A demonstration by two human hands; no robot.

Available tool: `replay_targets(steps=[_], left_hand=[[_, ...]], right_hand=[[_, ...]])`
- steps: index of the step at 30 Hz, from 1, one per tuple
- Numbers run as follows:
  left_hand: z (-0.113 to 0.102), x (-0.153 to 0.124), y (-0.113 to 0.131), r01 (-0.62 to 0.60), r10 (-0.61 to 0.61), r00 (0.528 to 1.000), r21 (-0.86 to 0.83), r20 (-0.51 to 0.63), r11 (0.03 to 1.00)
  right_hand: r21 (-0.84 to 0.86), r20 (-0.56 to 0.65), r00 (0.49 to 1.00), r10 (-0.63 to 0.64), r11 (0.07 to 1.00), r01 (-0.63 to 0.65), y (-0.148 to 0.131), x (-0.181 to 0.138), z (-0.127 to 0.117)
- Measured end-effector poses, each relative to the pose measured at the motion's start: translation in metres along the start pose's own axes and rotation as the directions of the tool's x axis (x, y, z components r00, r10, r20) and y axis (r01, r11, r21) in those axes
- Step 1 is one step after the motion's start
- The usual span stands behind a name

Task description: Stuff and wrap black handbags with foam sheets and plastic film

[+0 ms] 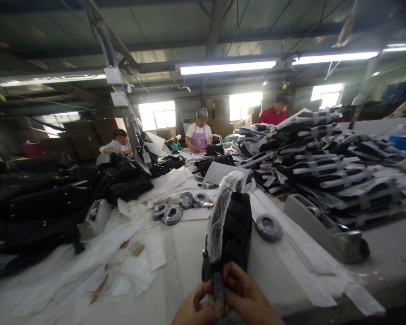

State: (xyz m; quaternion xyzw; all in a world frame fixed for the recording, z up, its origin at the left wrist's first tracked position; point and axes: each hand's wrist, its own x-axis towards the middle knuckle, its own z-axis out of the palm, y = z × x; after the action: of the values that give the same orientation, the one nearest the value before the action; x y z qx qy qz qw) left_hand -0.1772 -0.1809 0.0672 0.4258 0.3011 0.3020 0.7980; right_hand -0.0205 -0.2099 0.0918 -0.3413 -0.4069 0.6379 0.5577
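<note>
A black handbag [238,225] stands upright on the table right in front of me. Clear plastic film wraps its raised handle [218,221]. Below the film, a dark strap [218,282] comes down toward me along the bag's near end. My left hand [199,304] pinches this strap low down, thumb and fingers closed. My right hand [245,293] is closed on the same strap from the other side, its fingertips higher up and close to the bag. The strap's lower end is partly covered by my fingers.
Coiled grey straps [269,227] lie beside the bag, and several more behind it. A tape dispenser [328,230] stands right, another [94,219] left. White sheets [131,271] cover the left table. Black bags [47,198] and wrapped pieces [345,167] are piled at the sides. Other people work beyond.
</note>
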Motion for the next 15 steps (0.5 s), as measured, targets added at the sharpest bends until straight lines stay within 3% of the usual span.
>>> replay_targets(steps=[4, 6, 12, 15], left_hand=[[0.005, -0.002, 0.003, 0.022, -0.021, 1.000, 0.048, -0.011, 0.999], [0.009, 0.000, 0.002, 0.005, -0.003, 1.000, 0.074, -0.028, 0.997], [0.012, 0.005, -0.010, -0.069, 0.077, 0.985, 0.056, -0.155, 0.996], [0.011, 0.001, -0.011, -0.072, 0.076, 0.979, 0.027, -0.188, 0.997]], right_hand=[[0.176, 0.142, 0.985, 0.099, 0.977, -0.124, -0.010, -0.005, 0.003], [0.196, 0.143, 0.982, 0.121, 0.969, -0.148, -0.010, -0.006, 0.007], [-0.034, -0.161, 0.987, 0.018, 0.999, -0.024, 0.006, 0.000, 0.010], [-0.079, -0.176, 0.984, -0.012, 0.997, -0.002, 0.010, 0.000, 0.008]])
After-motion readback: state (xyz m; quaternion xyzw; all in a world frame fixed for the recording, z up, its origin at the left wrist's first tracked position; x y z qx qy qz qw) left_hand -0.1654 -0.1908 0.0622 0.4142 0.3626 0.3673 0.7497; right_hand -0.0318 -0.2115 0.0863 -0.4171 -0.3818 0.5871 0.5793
